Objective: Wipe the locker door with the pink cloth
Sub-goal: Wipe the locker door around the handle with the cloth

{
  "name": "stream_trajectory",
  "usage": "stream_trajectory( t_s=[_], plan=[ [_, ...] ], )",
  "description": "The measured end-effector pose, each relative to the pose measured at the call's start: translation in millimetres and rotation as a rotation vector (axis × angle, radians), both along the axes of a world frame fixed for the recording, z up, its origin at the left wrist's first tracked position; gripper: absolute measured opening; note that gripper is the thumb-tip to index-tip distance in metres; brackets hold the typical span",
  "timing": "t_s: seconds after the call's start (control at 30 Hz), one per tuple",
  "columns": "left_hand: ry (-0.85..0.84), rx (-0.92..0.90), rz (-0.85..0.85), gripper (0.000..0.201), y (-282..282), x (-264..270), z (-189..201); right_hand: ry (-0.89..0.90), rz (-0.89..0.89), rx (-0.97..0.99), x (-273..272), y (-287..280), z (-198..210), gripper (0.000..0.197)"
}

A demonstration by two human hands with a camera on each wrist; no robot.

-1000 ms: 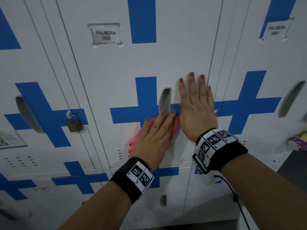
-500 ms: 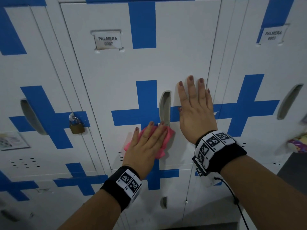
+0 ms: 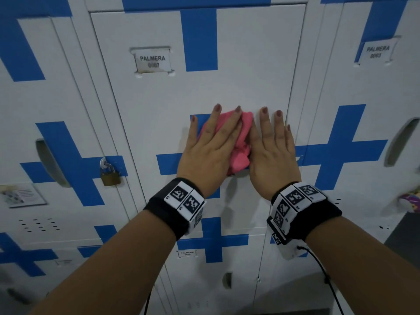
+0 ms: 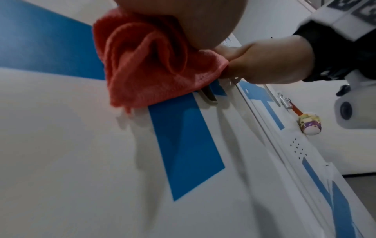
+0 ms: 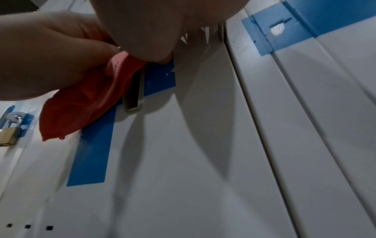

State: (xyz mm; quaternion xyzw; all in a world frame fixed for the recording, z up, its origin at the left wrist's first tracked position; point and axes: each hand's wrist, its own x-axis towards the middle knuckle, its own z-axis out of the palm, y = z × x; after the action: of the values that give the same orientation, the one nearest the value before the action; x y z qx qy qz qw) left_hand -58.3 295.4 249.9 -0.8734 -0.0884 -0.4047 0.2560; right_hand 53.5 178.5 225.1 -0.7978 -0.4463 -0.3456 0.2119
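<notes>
The head view looks straight at the locker door [image 3: 238,87] from arm's reach, taking in both wrists and the neighbouring lockers. The left wrist view sits very close under the palm, facing up along the door toward the pink cloth [image 4: 150,64] and, rightward, the right hand [image 4: 270,62]. The right wrist view looks up likewise from the other side. Both wrist views share the cloth and the recessed handle [image 5: 134,95].

A crumpled pink cloth [image 3: 238,142] lies bunched against the white metal locker door [image 3: 238,87] with blue cross stripes. It sits at the door's centre, its loose folds trailing toward 6 o'clock.
</notes>
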Motion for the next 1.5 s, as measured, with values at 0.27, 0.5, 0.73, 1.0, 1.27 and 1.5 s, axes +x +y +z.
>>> stream_trajectory(
  t_s=[0.27, 0.5, 0.73, 1.0, 1.27, 1.5],
  plan=[
    [-0.050, -0.017, -0.001, 0.072, 2.4, 4.3, -11.4, -0.007, 0.004, 0.006, 1.0, 0.0, -0.6, 0.068],
    [0.075, -0.046, -0.006, 0.064, 6.7, -5.8, -43.6, -0.032, 0.000, 0.015, 2.9, 1.4, -0.6, 0.071],
    [0.251, -0.024, 0.019, 0.085, 10.6, -16.9, -80.8, -0.049, -0.028, 0.004, 2.4, 1.6, -0.6, 0.082],
    [0.301, -0.008, 0.024, 0.096, 14.4, -21.6, -88.1, -0.057, -0.038, -0.001, 0.9, 1.0, -0.3, 0.078],
    [0.302, 0.011, -0.018, 0.082, 17.7, -23.2, -89.4, -0.060, -0.035, -0.004, 1.2, 1.0, 0.0, 0.078],
    [0.404, 0.105, -0.072, 0.067, 25.5, -27.1, -92.1, -0.076, -0.036, 0.012, 1.1, 1.5, -0.6, 0.078]
  ],
)
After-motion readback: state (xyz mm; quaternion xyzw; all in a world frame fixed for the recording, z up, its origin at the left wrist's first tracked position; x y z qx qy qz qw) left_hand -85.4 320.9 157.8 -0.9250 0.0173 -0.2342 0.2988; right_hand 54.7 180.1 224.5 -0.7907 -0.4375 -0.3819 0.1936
